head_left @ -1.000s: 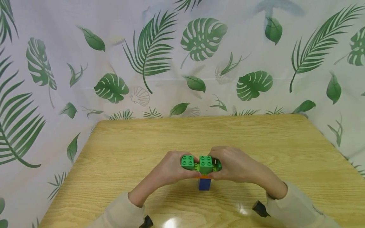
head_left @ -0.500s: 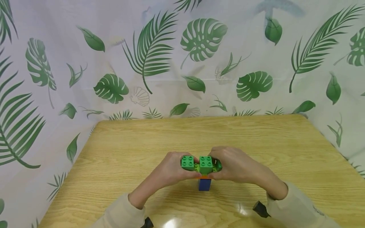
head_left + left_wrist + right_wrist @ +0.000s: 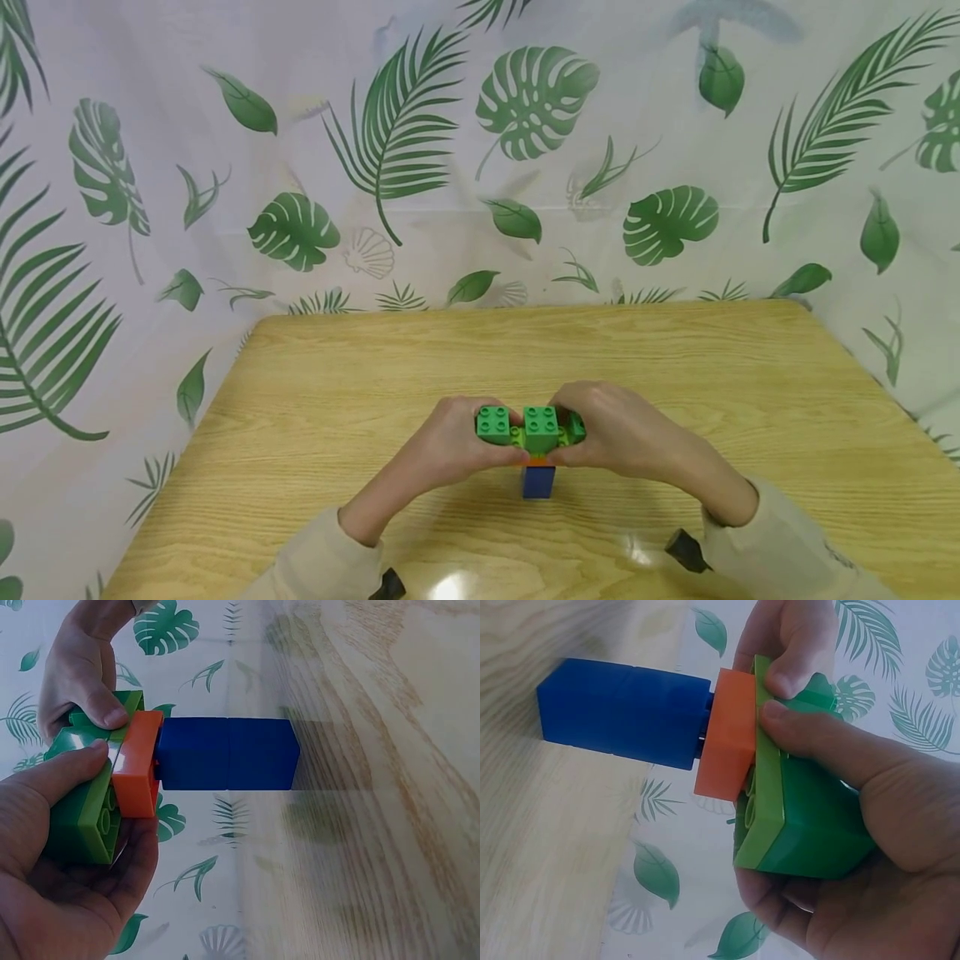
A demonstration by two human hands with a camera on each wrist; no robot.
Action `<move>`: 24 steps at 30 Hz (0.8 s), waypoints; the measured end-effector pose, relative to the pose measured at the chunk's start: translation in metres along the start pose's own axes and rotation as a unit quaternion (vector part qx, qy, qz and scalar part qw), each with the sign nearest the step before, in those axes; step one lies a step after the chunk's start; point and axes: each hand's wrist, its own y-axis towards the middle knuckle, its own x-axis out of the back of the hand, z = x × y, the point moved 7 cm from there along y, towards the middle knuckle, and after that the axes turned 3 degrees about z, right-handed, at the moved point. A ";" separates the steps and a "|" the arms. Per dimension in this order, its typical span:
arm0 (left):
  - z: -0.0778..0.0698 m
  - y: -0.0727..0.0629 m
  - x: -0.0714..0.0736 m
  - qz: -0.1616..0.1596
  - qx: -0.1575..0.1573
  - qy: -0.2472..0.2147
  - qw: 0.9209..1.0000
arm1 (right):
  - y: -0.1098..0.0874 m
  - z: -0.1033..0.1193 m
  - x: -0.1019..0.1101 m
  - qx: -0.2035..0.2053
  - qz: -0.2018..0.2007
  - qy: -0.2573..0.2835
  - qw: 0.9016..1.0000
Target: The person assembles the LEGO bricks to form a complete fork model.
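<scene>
Two blue bricks [image 3: 225, 754], one on the other, form an upright toy-brick column on the table. Above them sits an orange brick [image 3: 139, 761], topped by a wider lime layer [image 3: 769, 799] and green studded bricks [image 3: 541, 427]. My left hand [image 3: 461, 442] grips the left end of the green top, thumb along its near side. Gripping the right end, my right hand [image 3: 611, 429] has its thumb near the left thumb, just above the orange brick. Fingers curl round the far side and underneath. Parts of the outer green bricks are hidden by the hands.
The wooden table [image 3: 337, 358] reaches back to a white leaf-print cloth [image 3: 450, 208] behind and at both sides. Black objects [image 3: 686, 550] show at the wrists beside the pale sleeves [image 3: 780, 542].
My right hand has shifted very slightly upward in the head view, still gripping the green top. The left hand and the blue column look the same.
</scene>
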 end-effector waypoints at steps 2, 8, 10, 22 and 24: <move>0.000 0.000 0.000 0.000 0.001 -0.002 1.000 | 0.000 0.000 0.000 0.002 -0.001 -0.001 1.000; 0.000 0.001 -0.001 0.002 0.001 -0.009 1.000 | -0.001 0.000 -0.001 0.015 -0.004 0.007 1.000; 0.000 0.001 -0.001 0.004 0.000 -0.008 1.000 | -0.001 0.000 -0.001 0.018 -0.004 0.010 1.000; 0.002 0.000 0.001 0.008 -0.003 -0.006 1.000 | -0.001 0.003 -0.001 0.017 -0.008 0.000 1.000; 0.003 0.001 0.001 0.012 -0.002 -0.012 1.000 | -0.001 0.003 -0.001 0.016 -0.006 -0.001 1.000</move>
